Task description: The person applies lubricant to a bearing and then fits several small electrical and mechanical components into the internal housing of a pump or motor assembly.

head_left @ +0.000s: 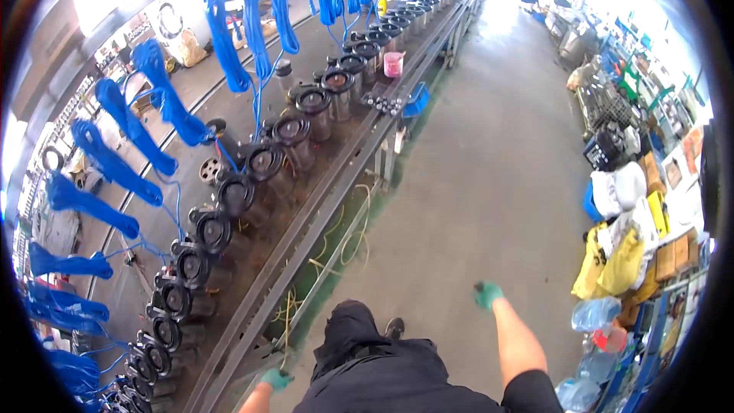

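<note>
My left hand (277, 379), in a green glove, hangs low beside the metal rail (294, 256) of a long bench. Out to my right, my right hand (487, 295), in a matching glove with dark fingertips, is over the bare floor, apart from everything. Both hands are small in the picture, and I cannot make out how their fingers are set or anything in them. Left of the rail stands a long row of cylindrical metal pump or motor bodies with black round tops (212, 231). Coiled blue cables (136, 126) hang above them.
A grey walkway (489, 160) runs ahead. A blue bin (416, 100), a pink container (393, 64) and a tray of small parts (382, 102) sit along the bench. Loose pale hose (355, 241) hangs beneath. Yellow bags (621, 261), crates (604, 107) and clear plastic bottles (596, 313) line the right.
</note>
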The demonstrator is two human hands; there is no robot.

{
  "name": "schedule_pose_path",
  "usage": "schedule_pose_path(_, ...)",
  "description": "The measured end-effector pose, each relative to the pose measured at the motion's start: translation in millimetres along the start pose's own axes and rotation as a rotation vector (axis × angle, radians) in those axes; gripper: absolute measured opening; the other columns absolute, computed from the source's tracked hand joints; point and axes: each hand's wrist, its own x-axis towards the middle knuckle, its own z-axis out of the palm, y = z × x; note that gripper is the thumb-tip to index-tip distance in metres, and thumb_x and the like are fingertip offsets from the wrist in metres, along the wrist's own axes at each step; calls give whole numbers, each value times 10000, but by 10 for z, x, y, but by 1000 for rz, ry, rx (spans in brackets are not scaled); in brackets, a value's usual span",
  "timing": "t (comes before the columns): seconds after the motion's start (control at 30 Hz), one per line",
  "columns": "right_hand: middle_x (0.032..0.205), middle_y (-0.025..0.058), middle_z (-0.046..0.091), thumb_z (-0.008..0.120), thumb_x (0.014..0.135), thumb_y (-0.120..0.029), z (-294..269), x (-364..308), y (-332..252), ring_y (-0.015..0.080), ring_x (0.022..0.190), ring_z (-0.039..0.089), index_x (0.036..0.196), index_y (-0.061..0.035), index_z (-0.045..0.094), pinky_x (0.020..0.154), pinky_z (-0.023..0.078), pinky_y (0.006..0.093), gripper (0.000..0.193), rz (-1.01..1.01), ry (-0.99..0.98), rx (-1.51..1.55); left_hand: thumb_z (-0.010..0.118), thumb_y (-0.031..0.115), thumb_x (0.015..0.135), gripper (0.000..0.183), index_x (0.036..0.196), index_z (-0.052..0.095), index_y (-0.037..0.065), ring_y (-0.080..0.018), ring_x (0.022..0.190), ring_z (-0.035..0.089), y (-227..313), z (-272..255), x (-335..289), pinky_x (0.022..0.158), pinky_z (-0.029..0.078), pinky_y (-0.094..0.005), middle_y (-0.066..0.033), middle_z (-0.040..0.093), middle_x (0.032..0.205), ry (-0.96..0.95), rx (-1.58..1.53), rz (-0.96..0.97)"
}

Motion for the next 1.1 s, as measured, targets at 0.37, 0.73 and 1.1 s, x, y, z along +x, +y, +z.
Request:
schedule_pose_path(0.37, 1456, 160, 620, 812, 907, -152, -3911, 3943, -3003, 272, 1187, 681, 1570, -50, 455, 854, 603, 349, 760, -62, 41, 666, 717, 442, 971, 445, 1294, 718, 136, -245, 1104, 682, 1687, -122, 860, 960, 530, -453, -191, 715, 1261, 175, -1046, -197)
schedule_pose_path(0.73, 1527, 154, 499, 1001, 687, -246, -4152, 8309, -3066, 268, 1400, 502, 1632, -29, 234, 1179, 460, 391, 1236, -493, 136, 666, 758, 235, 997, 345, 1292, 649, 93, -153, 785, 601, 2916, -114, 622, 671, 486, -329, -89, 682, 958, 647, -1587, -264)
schedule_pose_path(1.1, 1394, 70, 618, 948, 731, -342, -3955, 8615, -3753, 206, 1344, 581, 1450, -76, 478, 1125, 483, 340, 899, -666, -80, 531, 794, 228, 965, 348, 1247, 675, 63, -149, 700, 639, 4735, -311, 243, 623, 520, -310, -75, 724, 913, 649, -1712, -614)
